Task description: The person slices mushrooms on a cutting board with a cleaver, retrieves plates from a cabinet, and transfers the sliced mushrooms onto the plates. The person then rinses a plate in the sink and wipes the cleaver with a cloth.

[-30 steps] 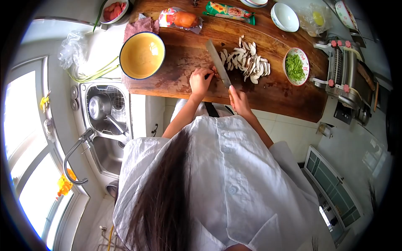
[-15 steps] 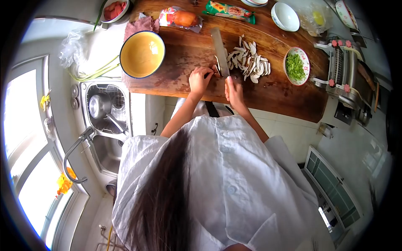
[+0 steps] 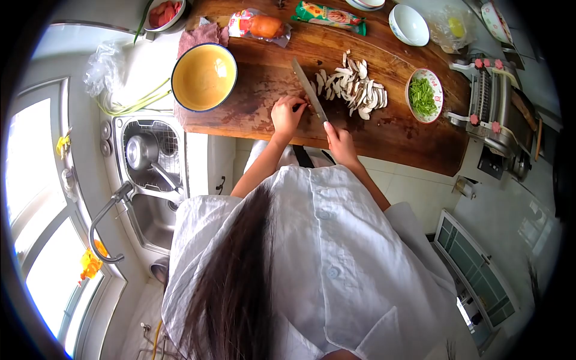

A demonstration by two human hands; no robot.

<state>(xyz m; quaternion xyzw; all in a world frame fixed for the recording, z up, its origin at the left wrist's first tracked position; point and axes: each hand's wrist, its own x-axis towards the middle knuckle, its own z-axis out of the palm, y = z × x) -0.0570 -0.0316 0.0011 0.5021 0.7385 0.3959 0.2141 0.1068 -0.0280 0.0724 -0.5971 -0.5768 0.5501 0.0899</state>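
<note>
In my right hand [image 3: 342,146] is the handle of a kitchen knife [image 3: 309,89], its blade slanting away to the upper left over the wooden board [image 3: 258,78]. My left hand [image 3: 287,115] is closed just left of the blade, fingertips curled on a small brown piece of mushroom [image 3: 309,105], mostly hidden by fingers and knife. A loose heap of sliced mushrooms [image 3: 363,90], white with dark edges, lies to the right of the blade.
A large yellow bowl [image 3: 204,78] stands left, a small bowl of chopped greens [image 3: 423,99] right. Along the back are a packaged sausage [image 3: 264,26], a green packet [image 3: 330,17] and a white bowl [image 3: 409,25]. A sink [image 3: 153,222] is left, a metal pasta machine [image 3: 495,102] right.
The knife has turned, its tip swinging left and its handle moving slightly right and toward me. Another slice now shows at the heap's left side. My left hand stays almost in place.
</note>
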